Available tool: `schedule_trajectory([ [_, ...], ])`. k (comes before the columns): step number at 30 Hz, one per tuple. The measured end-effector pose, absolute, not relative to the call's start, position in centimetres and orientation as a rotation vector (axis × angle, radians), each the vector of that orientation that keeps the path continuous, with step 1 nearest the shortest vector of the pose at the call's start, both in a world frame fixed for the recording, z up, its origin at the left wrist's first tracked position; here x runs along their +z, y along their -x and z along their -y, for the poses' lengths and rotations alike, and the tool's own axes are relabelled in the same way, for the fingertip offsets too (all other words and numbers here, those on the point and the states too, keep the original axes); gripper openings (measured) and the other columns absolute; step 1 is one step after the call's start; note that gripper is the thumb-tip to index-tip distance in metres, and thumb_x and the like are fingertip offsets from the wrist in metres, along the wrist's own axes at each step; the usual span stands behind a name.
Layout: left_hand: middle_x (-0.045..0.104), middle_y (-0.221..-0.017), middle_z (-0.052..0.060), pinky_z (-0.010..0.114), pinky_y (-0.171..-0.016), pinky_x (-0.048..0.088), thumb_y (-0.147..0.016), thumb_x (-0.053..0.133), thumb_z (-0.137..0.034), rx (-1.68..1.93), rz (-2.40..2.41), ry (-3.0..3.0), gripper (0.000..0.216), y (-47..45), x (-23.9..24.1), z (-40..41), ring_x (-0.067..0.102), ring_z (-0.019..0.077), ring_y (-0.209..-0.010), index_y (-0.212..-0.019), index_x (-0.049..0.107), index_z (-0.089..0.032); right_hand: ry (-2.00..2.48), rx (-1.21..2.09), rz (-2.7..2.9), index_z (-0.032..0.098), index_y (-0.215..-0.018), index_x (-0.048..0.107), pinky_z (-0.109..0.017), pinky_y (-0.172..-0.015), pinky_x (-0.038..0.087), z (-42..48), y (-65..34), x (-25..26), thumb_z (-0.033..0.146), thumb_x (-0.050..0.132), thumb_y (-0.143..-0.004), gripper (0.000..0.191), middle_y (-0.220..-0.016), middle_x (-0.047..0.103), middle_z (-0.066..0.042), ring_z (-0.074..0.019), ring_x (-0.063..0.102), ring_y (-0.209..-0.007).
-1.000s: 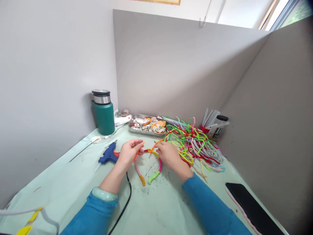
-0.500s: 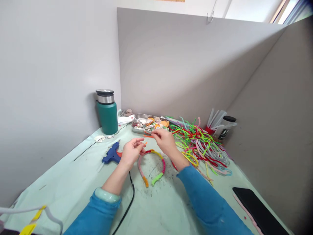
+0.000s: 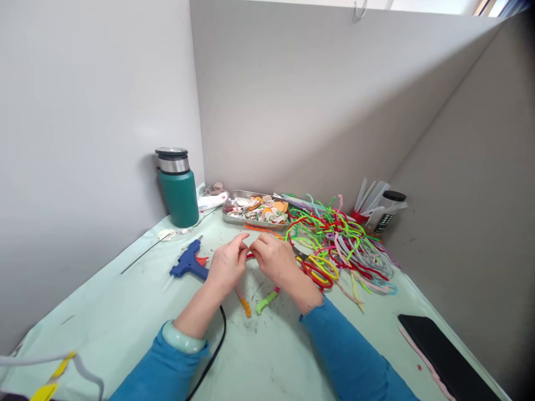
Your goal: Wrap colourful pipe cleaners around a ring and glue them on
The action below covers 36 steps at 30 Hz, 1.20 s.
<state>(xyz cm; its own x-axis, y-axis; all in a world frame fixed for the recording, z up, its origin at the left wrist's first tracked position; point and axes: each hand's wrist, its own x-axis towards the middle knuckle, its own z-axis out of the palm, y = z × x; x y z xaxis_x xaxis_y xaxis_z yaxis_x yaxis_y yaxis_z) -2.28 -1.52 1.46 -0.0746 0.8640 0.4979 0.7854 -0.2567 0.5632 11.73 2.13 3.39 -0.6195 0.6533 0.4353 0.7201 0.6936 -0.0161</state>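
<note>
My left hand (image 3: 228,263) and my right hand (image 3: 276,258) meet fingertip to fingertip above the table, both closed in a pinch. A short orange pipe cleaner piece showed in my left fingers half a second ago; the fingers now cover it. What my right fingers grip is hidden. Beneath them lies a headband wrapped in coloured pipe cleaner; its green end (image 3: 266,301) and orange end (image 3: 246,307) show, while my hands hide most of its arch. Behind my hands an orange pipe cleaner (image 3: 261,228) lies on the table. Scissors (image 3: 321,269) with red and yellow handles rest beside my right wrist.
A blue glue gun (image 3: 189,262) with a black cord (image 3: 217,345) lies left. Behind stand a green bottle (image 3: 179,195) and a metal tray (image 3: 234,219) of small pieces. Right are a pipe cleaner pile (image 3: 346,245), a black-lidded jar (image 3: 388,211) and a black phone (image 3: 443,351).
My right hand has come down toward me from near the tray, and its fingers now meet my left fingers. The scissors show more fully, and the view has tilted down slightly.
</note>
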Motion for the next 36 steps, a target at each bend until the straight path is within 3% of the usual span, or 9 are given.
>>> schedule_trajectory([
  [6,0.068,-0.087,0.003,0.026,-0.070,0.045,-0.079,0.046,-0.015,1.275,-1.824,-2.052,0.034,2.3,1.4,1.4,0.063,0.0156,-0.076,-0.112,0.053,-0.021,1.197,-0.222,2.523,0.019,-0.090,0.060,-0.026,-0.065,0.035,-2.1,-11.7,3.5,0.027,0.040,-0.090,0.022,-0.086,0.059,-0.005,-0.0155,0.055,-0.076],
  [12,0.069,-0.088,0.004,0.027,-0.074,0.044,-0.081,0.047,-0.026,1.275,-1.860,-2.026,0.020,2.8,1.9,1.4,0.062,0.0175,-0.081,-0.084,0.066,-0.021,1.231,-0.103,2.419,0.021,-0.091,0.060,-0.026,-0.067,0.036,-2.4,-12.5,4.3,0.025,0.041,-0.089,0.020,-0.092,0.060,-0.004,-0.0155,0.057,-0.083],
  [21,0.070,-0.087,0.004,0.027,-0.074,0.043,-0.079,0.048,-0.024,1.230,-1.849,-2.009,0.021,2.7,2.0,1.4,0.062,0.0183,-0.080,-0.083,0.069,-0.021,1.260,-0.134,2.439,0.017,-0.090,0.060,-0.028,-0.067,0.039,-2.7,-12.2,3.5,0.020,0.043,-0.086,0.018,-0.088,0.062,-0.009,-0.0178,0.057,-0.078],
  [25,0.069,-0.073,0.002,0.026,-0.064,0.045,-0.077,0.050,-0.031,1.223,-1.784,-1.760,0.021,2.6,1.8,1.2,0.063,0.0171,-0.066,-0.080,0.068,-0.021,1.144,0.245,2.092,0.016,-0.081,0.060,-0.027,-0.069,0.040,-3.2,-11.7,2.6,0.018,0.047,-0.080,0.013,-0.081,0.062,-0.006,-0.0161,0.056,-0.076],
  [28,0.066,-0.065,0.002,0.025,-0.056,0.046,-0.073,0.054,-0.034,1.250,-1.605,-1.463,0.021,2.3,2.0,1.0,0.060,0.0146,-0.054,-0.078,0.067,-0.018,1.061,0.894,1.657,0.016,-0.073,0.058,-0.024,-0.055,0.039,-3.2,-10.8,2.3,0.020,0.050,-0.073,0.009,-0.063,0.056,0.000,-0.0113,0.049,-0.057],
  [32,0.065,-0.067,0.002,0.024,-0.054,0.046,-0.068,0.060,-0.036,1.273,-1.351,-1.263,0.025,2.0,2.2,1.0,0.057,0.0119,-0.052,-0.079,0.065,-0.014,0.810,1.647,1.199,0.015,-0.065,0.054,-0.018,-0.039,0.026,-2.7,-10.2,2.7,0.025,0.059,-0.066,0.012,-0.050,0.043,0.006,-0.0066,0.037,-0.043],
  [34,0.064,-0.066,0.002,0.023,-0.053,0.045,-0.068,0.060,-0.037,1.285,-1.361,-1.260,0.026,2.1,2.2,1.0,0.055,0.0112,-0.051,-0.079,0.064,-0.014,0.790,1.706,1.217,0.014,-0.068,0.056,-0.017,-0.039,0.025,-2.8,-10.5,3.0,0.027,0.061,-0.065,0.014,-0.054,0.047,0.004,-0.0060,0.039,-0.044],
  [36,0.063,-0.064,0.001,0.022,-0.052,0.044,-0.069,0.059,-0.038,1.293,-1.459,-1.321,0.026,2.4,2.0,0.9,0.054,0.0115,-0.051,-0.079,0.065,-0.015,0.888,1.530,1.392,0.013,-0.074,0.061,-0.018,-0.042,0.030,-3.2,-11.1,3.2,0.028,0.060,-0.068,0.016,-0.057,0.052,0.003,-0.0066,0.043,-0.046],
])
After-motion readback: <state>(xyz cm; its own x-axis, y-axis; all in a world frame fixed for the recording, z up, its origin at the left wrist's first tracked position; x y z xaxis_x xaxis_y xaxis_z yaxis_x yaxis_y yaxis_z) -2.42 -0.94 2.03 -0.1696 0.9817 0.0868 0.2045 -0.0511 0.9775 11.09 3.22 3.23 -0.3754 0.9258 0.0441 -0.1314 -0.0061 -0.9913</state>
